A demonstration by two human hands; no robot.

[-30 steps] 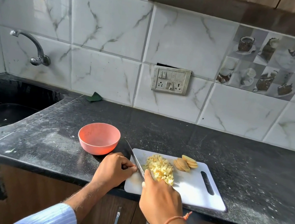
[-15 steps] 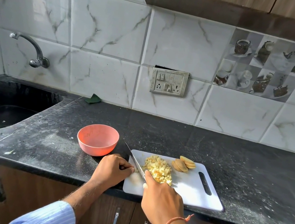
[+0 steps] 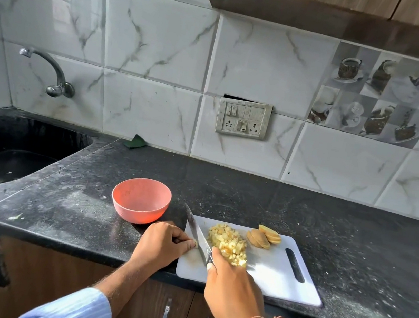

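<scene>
A white cutting board (image 3: 281, 274) lies at the front edge of the black counter. On it sit a heap of small yellow diced pieces (image 3: 228, 243) and a few potato slices (image 3: 263, 237) behind it. My right hand (image 3: 232, 288) grips the handle of a knife (image 3: 197, 231), whose blade slants across the board's left end, beside the heap. My left hand (image 3: 162, 244) rests curled at the board's left edge, fingertips pinching a small potato piece (image 3: 193, 243) against the blade.
A salmon-pink bowl (image 3: 141, 200) stands just left of the board's far corner. A black sink (image 3: 1, 156) with a wall tap (image 3: 51, 72) fills the left. A green scrap (image 3: 135, 141) lies by the tiled wall. A switch plate (image 3: 243, 119) is on the wall.
The hands and knife have stayed at the left end of the board, with the blade shifting only slightly. The view has drifted a little.
</scene>
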